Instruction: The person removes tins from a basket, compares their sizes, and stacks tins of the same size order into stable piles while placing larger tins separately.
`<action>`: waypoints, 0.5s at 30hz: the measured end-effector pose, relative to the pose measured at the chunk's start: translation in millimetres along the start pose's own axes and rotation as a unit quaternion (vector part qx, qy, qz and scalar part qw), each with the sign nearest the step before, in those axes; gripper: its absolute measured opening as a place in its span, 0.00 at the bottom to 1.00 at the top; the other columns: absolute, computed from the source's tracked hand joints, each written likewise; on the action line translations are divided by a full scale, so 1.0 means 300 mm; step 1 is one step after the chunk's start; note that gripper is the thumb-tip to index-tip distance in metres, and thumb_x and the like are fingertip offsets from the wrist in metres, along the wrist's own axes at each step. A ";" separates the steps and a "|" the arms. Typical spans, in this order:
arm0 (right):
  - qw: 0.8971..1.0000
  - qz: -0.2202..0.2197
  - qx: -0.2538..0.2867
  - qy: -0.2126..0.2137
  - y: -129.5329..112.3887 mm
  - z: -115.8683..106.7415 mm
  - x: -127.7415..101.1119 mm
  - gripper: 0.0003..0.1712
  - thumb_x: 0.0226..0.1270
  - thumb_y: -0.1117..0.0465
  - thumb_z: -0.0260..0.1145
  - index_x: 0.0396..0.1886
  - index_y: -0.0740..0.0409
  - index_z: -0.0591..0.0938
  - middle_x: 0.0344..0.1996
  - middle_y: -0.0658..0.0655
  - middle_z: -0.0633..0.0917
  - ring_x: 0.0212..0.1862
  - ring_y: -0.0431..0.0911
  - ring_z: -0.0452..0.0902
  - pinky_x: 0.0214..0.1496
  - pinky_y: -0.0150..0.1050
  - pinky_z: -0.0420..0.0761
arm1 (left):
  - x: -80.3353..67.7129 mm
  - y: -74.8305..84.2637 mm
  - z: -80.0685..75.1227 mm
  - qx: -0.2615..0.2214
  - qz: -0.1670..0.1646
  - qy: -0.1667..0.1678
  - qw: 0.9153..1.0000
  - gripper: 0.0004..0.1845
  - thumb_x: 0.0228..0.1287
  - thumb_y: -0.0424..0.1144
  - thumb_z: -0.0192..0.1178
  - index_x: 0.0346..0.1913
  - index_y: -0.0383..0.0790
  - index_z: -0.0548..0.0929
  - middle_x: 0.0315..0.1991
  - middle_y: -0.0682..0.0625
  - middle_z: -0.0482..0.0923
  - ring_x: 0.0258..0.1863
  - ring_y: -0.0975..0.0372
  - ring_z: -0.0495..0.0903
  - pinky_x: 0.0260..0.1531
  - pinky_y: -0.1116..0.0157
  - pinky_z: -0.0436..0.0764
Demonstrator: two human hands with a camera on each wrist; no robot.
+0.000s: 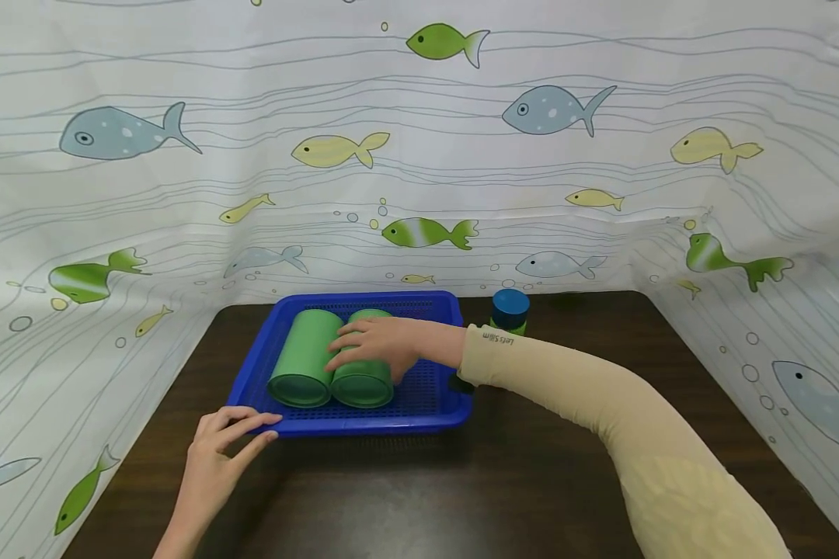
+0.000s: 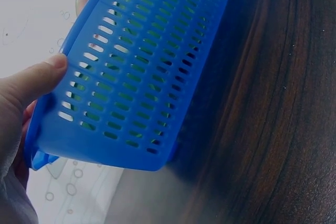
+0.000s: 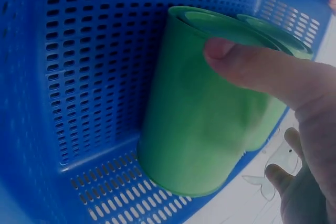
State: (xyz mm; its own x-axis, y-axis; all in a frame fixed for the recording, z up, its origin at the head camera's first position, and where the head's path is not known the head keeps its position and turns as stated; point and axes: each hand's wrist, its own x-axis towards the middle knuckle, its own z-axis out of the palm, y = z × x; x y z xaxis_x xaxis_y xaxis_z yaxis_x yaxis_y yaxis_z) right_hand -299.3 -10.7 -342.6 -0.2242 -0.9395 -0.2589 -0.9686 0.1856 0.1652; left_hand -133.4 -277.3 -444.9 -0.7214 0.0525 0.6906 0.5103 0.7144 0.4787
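A blue perforated tray (image 1: pixel 363 423) sits on the dark wooden table (image 1: pixel 405 497). Two green cans lie on their sides in it, side by side. My right hand (image 1: pixel 355 351) reaches across and grips the right green can (image 1: pixel 363 386), fingers curled over its top. In the right wrist view my thumb (image 3: pixel 247 69) presses on that can (image 3: pixel 194 129), and the other can (image 3: pixel 286 34) shows behind it. The left green can (image 1: pixel 304 359) lies untouched. My left hand (image 1: pixel 269 428) pinches the tray's front left corner. Its thumb (image 2: pixel 31 82) lies against the outer wall of the tray (image 2: pixel 136 77).
A can with a dark blue lid (image 1: pixel 510 310) stands upright just behind the tray's right rear corner. A fish-print curtain (image 1: pixel 419 155) closes in the table at the back and on both sides. Bare tabletop lies in front and to the right of the tray.
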 end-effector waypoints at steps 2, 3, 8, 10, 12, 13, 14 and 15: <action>1.000 -0.005 -0.022 -0.009 -0.007 0.010 0.017 0.58 0.53 0.45 0.78 0.79 0.36 0.53 0.79 0.49 0.55 0.81 0.52 0.46 0.80 0.50 0.53 | -0.002 -0.001 -0.001 0.001 -0.001 -0.001 1.000 0.23 0.37 0.22 0.77 0.38 0.50 0.91 0.36 0.58 0.79 0.47 0.74 0.65 0.49 0.78 0.58; 0.999 -0.007 -0.032 -0.016 -0.011 0.012 0.024 0.58 0.53 0.45 0.78 0.79 0.36 0.53 0.79 0.49 0.55 0.81 0.51 0.46 0.80 0.50 0.53 | -0.002 -0.002 -0.001 0.003 0.002 -0.001 1.000 0.23 0.37 0.22 0.77 0.38 0.50 0.91 0.36 0.58 0.79 0.47 0.74 0.65 0.49 0.78 0.58; 0.997 -0.004 -0.054 -0.049 -0.022 0.027 0.047 0.60 0.52 0.46 0.79 0.79 0.35 0.52 0.80 0.48 0.53 0.81 0.49 0.44 0.80 0.51 0.53 | 0.002 -0.004 -0.003 0.008 0.006 -0.005 1.000 0.23 0.38 0.22 0.76 0.39 0.50 0.91 0.37 0.58 0.78 0.47 0.75 0.64 0.49 0.77 0.59; 0.997 0.000 -0.061 -0.055 -0.023 0.036 0.051 0.61 0.51 0.47 0.79 0.79 0.35 0.51 0.80 0.47 0.53 0.81 0.48 0.45 0.80 0.51 0.54 | 0.004 -0.005 -0.003 0.010 0.005 -0.006 1.000 0.23 0.38 0.22 0.76 0.39 0.50 0.91 0.37 0.59 0.78 0.47 0.75 0.64 0.49 0.77 0.59; 0.996 0.003 -0.072 -0.056 -0.025 0.046 0.055 0.62 0.51 0.47 0.80 0.79 0.36 0.49 0.79 0.47 0.54 0.81 0.48 0.47 0.79 0.51 0.55 | 0.004 -0.004 -0.003 0.010 0.003 -0.006 1.000 0.23 0.38 0.22 0.76 0.39 0.50 0.91 0.37 0.59 0.78 0.48 0.75 0.64 0.49 0.77 0.58; 0.995 0.004 -0.080 -0.054 -0.025 0.052 0.057 0.63 0.51 0.47 0.80 0.79 0.36 0.49 0.79 0.47 0.54 0.80 0.48 0.47 0.79 0.51 0.56 | 0.003 -0.003 -0.003 0.011 0.001 -0.006 1.000 0.23 0.38 0.23 0.76 0.39 0.51 0.91 0.37 0.59 0.78 0.48 0.75 0.64 0.49 0.77 0.58; 0.994 0.004 -0.094 -0.053 -0.026 0.057 0.059 0.63 0.51 0.46 0.79 0.79 0.36 0.48 0.79 0.47 0.54 0.80 0.48 0.48 0.78 0.50 0.57 | 0.002 -0.003 -0.002 0.010 -0.001 -0.006 1.000 0.23 0.38 0.23 0.76 0.38 0.51 0.91 0.37 0.59 0.78 0.48 0.75 0.64 0.49 0.77 0.58; 0.993 0.003 -0.108 -0.051 -0.028 0.062 0.061 0.63 0.51 0.44 0.79 0.79 0.35 0.48 0.78 0.47 0.55 0.80 0.48 0.49 0.78 0.49 0.58 | 0.001 -0.002 -0.002 0.009 -0.003 -0.006 1.000 0.23 0.38 0.23 0.76 0.38 0.51 0.91 0.37 0.58 0.79 0.48 0.75 0.64 0.49 0.77 0.58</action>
State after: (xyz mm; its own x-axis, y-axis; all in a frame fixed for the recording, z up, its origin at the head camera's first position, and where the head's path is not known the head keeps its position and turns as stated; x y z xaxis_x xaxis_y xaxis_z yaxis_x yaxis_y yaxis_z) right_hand -297.3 -24.0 -366.2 -0.2511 -0.9021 -0.3509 -0.9240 0.1154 0.3645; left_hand -133.6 -278.0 -444.6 -0.7302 0.0555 0.6810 0.4968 0.7274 0.4734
